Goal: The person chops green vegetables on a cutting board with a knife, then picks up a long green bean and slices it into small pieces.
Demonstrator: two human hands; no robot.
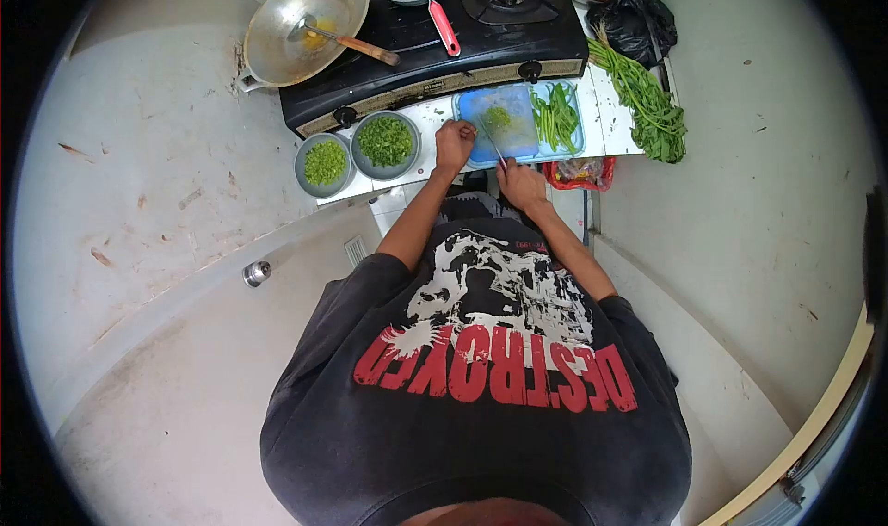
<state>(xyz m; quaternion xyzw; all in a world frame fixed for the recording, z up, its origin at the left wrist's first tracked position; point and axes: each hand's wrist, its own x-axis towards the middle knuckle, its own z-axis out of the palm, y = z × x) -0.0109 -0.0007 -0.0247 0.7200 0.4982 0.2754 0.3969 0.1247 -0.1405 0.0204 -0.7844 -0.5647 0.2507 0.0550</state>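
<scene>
My right hand (523, 185) is closed around the handle of a knife (492, 140), whose blade points up and left over a blue cutting board (523, 144). Just left of the blade, my left hand (454, 144) has its fingers curled together at the board's edge; whatever they hold is too small to make out. A small heap of finely chopped greens (498, 118) lies on the board near the knife tip. Long green pods or stems (555, 117) rest at the right, in a light blue tray (580, 137) that sits under the board.
Two grey bowls of chopped greens, one lighter (324, 162) and one darker (385, 142), stand at left. Behind is a black gas stove (416, 86) with a wok (277, 40) and a red-handled pan (444, 28). Leafy greens (652, 110) and a black plastic bag (638, 22) are at right.
</scene>
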